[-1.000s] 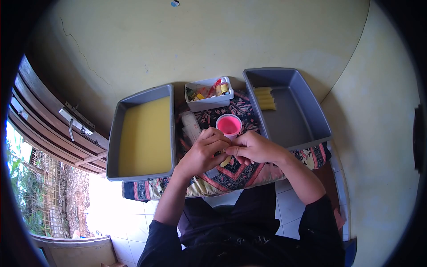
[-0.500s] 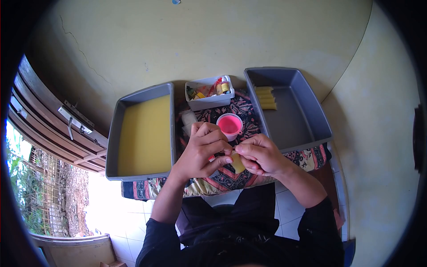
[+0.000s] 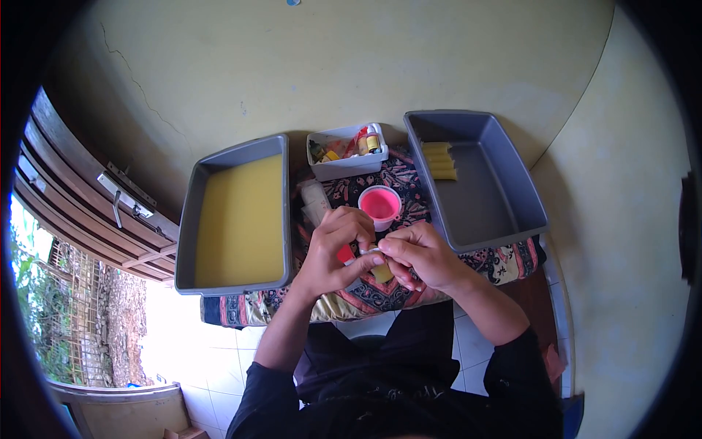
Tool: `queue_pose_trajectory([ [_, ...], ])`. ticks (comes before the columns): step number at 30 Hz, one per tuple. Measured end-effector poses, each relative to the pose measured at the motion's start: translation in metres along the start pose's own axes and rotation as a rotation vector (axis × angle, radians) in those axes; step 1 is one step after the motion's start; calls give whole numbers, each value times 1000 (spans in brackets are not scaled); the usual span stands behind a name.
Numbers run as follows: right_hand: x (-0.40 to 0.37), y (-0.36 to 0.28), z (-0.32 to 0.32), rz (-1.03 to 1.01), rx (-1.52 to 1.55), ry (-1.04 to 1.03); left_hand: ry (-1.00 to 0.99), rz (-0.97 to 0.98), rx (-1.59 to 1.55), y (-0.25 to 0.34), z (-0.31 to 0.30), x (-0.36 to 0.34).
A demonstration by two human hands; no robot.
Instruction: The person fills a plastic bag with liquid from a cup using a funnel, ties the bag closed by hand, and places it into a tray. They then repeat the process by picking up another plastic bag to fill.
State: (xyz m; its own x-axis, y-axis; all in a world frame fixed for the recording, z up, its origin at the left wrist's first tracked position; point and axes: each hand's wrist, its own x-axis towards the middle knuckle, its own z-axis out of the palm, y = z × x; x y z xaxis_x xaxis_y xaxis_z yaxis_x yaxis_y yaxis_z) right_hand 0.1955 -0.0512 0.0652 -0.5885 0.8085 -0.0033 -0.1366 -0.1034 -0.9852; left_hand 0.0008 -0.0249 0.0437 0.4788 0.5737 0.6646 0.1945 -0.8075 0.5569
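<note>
My left hand and my right hand meet over a patterned cushion on my lap. Between them they pinch a small pale yellow roll; a bit of red shows under my left fingers, and I cannot tell what it is. Just beyond my hands stands a pink cup with pink filling. The grey tray on the left holds a flat yellow sheet. The grey tray on the right holds several finished yellow rolls at its far end.
A small white tub with little bottles and bits stands at the back between the trays. A clear plastic wrapper lies left of the cup. A yellow wall is ahead, a wooden window frame at the left, white floor tiles below.
Both hands drew slightly back toward me from the pink cup. The yellow roll came into sight between the fingers and is now gripped lower, with the red bit showing under the left hand.
</note>
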Motion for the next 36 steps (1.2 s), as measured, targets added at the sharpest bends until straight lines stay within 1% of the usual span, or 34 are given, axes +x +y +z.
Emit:
queue_pose_trajectory([
  [1,-1,-2,0,-2,-1,3,53,-22,-118,-2,3,-1],
  [2,-1,-5,1,53,50,37,52,-20,-120,-3,2,-3],
  [3,-2,-7,2,111,99,68,30,-12,-28,-2,1,-4],
  [4,-3,-7,2,112,98,66,8,-4,67,-1,0,-5],
  [7,-7,-4,4,104,111,78,-30,-28,146,2,0,-9],
  [9,-5,2,5,84,148,95,-6,-51,102,-2,2,-12],
  [11,1,3,4,59,108,93,20,-74,58,-9,5,-15],
  [13,7,0,4,37,72,89,86,-212,-262,-15,8,-19],
  [14,10,-3,4,20,34,72,84,-213,-265,-15,11,-21],
  [16,15,-5,4,3,-5,58,265,-417,-809,-11,20,-24],
  [17,19,-4,4,-17,-18,48,321,-406,-840,-12,25,-25],
  [18,21,-4,4,-38,-33,38,322,-403,-840,-10,28,-22],
  [20,25,-6,4,-45,1,38,428,-446,-993,-4,31,-19],
  [24,27,-8,6,-46,45,53,429,-497,-1017,-5,29,-19],
  [26,28,-5,4,-34,46,55,422,-539,-922,-2,29,-20],
  [27,29,-5,3,-24,46,56,423,-538,-921,-5,28,-21],
  [29,29,-6,3,1,42,63,361,-472,-773,-14,28,-27],
  [30,30,-7,3,26,39,73,362,-472,-772,-14,27,-27],
  [34,34,-5,3,24,67,130,358,-516,-708,-9,27,-31],
  [36,34,-8,4,27,124,158,363,-524,-704,-8,27,-34],
])
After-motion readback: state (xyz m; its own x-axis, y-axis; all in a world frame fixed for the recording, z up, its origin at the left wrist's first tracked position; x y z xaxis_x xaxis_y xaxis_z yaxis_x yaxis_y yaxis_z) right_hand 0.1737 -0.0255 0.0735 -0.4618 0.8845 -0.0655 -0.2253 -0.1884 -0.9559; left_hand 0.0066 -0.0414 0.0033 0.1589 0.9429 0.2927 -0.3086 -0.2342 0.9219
